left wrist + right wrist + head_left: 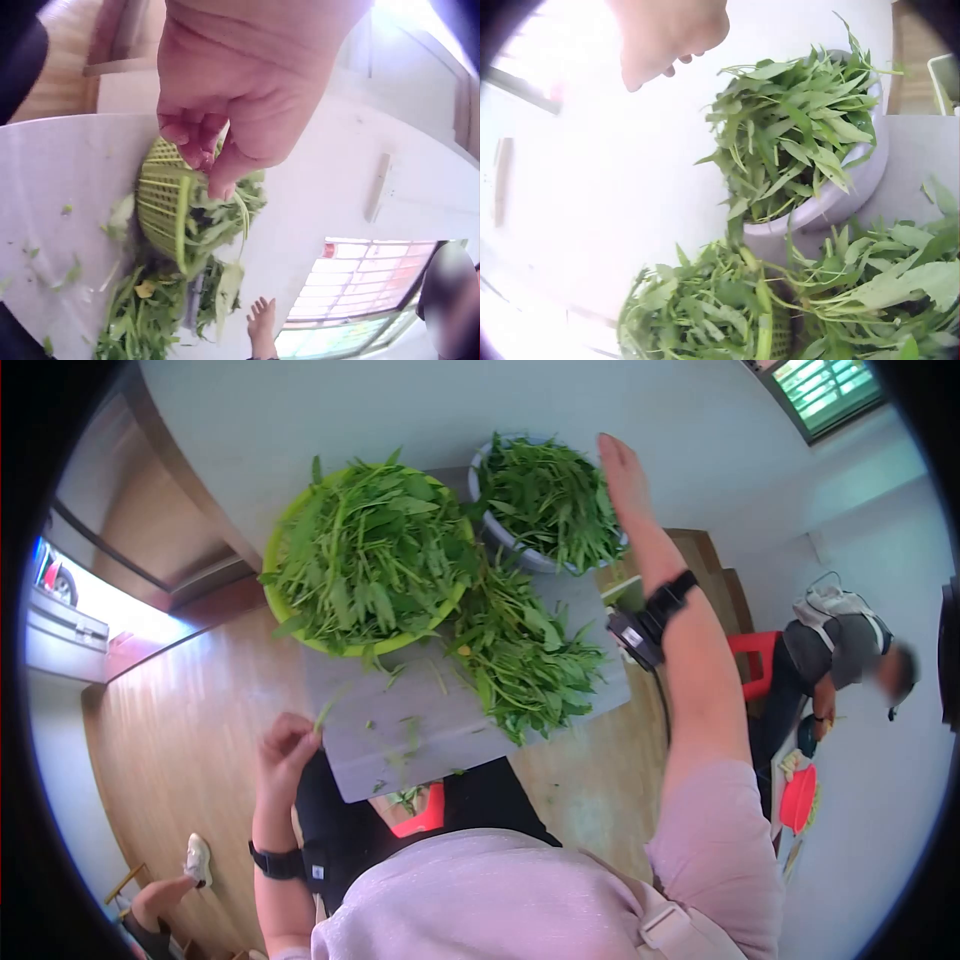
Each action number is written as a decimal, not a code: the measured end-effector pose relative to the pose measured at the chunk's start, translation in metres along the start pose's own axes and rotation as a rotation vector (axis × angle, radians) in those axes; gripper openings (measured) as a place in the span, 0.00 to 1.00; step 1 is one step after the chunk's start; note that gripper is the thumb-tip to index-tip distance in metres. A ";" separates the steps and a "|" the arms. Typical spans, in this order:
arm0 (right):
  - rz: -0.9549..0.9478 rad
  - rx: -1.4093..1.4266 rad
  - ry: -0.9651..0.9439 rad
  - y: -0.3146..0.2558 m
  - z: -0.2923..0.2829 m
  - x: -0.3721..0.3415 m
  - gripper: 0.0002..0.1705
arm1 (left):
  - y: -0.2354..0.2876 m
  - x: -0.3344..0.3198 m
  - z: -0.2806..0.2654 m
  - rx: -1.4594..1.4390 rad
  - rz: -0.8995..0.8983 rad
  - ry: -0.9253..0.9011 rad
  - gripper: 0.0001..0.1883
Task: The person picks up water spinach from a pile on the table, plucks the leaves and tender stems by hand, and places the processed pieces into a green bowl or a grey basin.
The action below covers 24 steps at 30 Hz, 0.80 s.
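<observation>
While my left grip (284, 752) pinches a thin green stem (326, 712) between thumb and fingers, here's how the ground lies: I'm at the near left edge of the counter (365, 765), and the stem slants up and away from my fingertips, its long axis leaning rightward, its far part bending over in the left wrist view. Straight ahead and a touch right sits the yellow-green basket (159, 214), heaped with leaves, near this grip and well apart from the other one. Over on the far right, my right grip (626, 480) is released, fingers spread, holding nothing, just beside the pale purple bowl (866, 184) of greens. So that bowl belongs to my right side, the basket to my left. Between and nearer me lies the loose pile (530, 660), stretched from the gap between basket and bowl toward my near right. I'd call the stem's bearing on the basket the relation that counts.
</observation>
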State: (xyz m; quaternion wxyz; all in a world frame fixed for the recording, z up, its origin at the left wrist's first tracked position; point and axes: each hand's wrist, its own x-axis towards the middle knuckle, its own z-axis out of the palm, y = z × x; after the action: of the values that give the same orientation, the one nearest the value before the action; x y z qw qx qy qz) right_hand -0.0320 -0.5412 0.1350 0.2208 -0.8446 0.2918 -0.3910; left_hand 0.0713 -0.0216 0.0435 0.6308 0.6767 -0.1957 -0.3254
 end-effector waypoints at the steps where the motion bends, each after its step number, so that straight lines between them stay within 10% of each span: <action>1: -0.011 0.055 -0.005 -0.003 -0.008 -0.011 0.29 | 0.013 0.007 -0.002 0.011 0.032 0.038 0.03; 8: 0.168 0.365 -0.211 -0.010 -0.035 -0.140 0.16 | 0.120 0.127 0.041 0.436 0.531 0.250 0.16; 15: 0.462 0.450 -0.296 0.001 -0.055 -0.232 0.10 | 0.087 0.188 0.051 1.010 0.969 0.191 0.15; 24: 0.241 0.295 -0.321 -0.022 -0.011 -0.245 0.07 | 0.039 0.219 0.050 1.100 0.868 0.130 0.11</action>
State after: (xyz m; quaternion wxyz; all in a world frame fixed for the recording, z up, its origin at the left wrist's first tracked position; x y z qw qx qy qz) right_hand -0.1622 -0.3635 0.0242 0.4301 -0.8137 0.2912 -0.2609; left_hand 0.1982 -0.2110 0.0402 0.2805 0.7764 -0.5460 0.1429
